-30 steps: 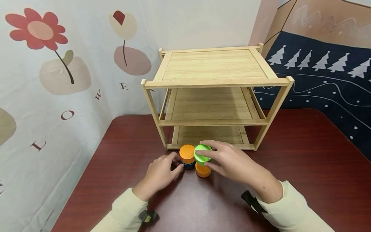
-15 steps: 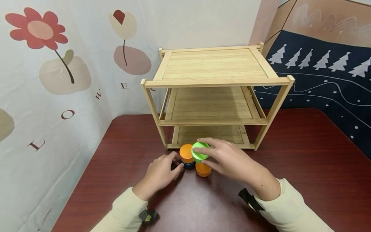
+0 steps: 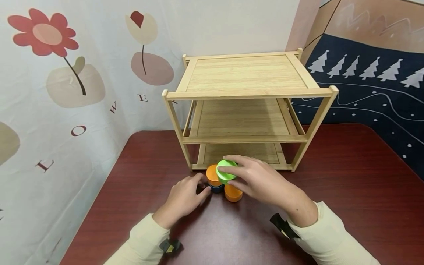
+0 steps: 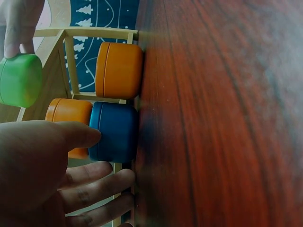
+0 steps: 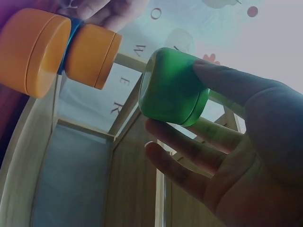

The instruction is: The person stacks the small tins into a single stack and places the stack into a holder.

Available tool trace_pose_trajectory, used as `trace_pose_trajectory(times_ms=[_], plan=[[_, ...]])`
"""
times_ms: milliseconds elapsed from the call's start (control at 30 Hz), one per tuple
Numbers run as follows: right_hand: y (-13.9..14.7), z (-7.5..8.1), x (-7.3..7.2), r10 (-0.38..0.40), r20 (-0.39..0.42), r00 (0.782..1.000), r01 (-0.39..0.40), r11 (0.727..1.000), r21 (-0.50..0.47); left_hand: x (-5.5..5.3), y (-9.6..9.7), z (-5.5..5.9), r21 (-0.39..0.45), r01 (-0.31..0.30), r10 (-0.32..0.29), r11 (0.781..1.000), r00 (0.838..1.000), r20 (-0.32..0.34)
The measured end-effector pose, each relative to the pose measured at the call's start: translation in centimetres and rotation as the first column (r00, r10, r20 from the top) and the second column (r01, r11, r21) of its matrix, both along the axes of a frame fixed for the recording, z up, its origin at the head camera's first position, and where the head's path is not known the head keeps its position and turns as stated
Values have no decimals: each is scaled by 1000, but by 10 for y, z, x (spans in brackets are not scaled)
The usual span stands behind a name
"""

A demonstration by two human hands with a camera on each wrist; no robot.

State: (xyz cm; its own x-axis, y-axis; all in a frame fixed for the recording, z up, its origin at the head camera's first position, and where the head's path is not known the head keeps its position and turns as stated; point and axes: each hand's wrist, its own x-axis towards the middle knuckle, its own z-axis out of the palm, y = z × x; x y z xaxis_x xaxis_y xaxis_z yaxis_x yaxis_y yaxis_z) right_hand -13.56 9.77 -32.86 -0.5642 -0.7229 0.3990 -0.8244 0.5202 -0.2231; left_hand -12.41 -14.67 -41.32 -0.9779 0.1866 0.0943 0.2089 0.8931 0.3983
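Note:
My right hand (image 3: 261,180) holds a small green lidded jar (image 5: 173,87) between thumb and fingers, raised off the table. In the head view the green jar partly covers an orange lidded jar (image 3: 212,174), which is stacked on a dark blue jar (image 3: 216,188). To the right of this stack, a second orange jar (image 3: 233,193) stands on the table. My left hand (image 3: 183,197) rests at the left side of the blue jar, fingers relaxed; its thumb (image 4: 83,134) lies against or just in front of the blue jar in the left wrist view.
A three-tier wooden rack (image 3: 248,94) stands right behind the jars on the dark red table (image 3: 145,158). Its lowest shelf (image 3: 246,154) sits close behind my right fingers. Patterned cloths hang behind, with flowers (image 3: 48,34) at left and white trees (image 3: 367,70) at right.
My right hand has carried the green jar up and to the left, from above the right orange jar toward the orange-and-blue stack. My left hand stays where it was.

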Motion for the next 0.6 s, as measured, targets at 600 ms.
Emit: trace_pose_trajectory(times_ms=[600], plan=[[-11,2,-6,11,29,1000,-10,1000,-20,-1,0,-1,1,8,-8,1000,1000,19]])
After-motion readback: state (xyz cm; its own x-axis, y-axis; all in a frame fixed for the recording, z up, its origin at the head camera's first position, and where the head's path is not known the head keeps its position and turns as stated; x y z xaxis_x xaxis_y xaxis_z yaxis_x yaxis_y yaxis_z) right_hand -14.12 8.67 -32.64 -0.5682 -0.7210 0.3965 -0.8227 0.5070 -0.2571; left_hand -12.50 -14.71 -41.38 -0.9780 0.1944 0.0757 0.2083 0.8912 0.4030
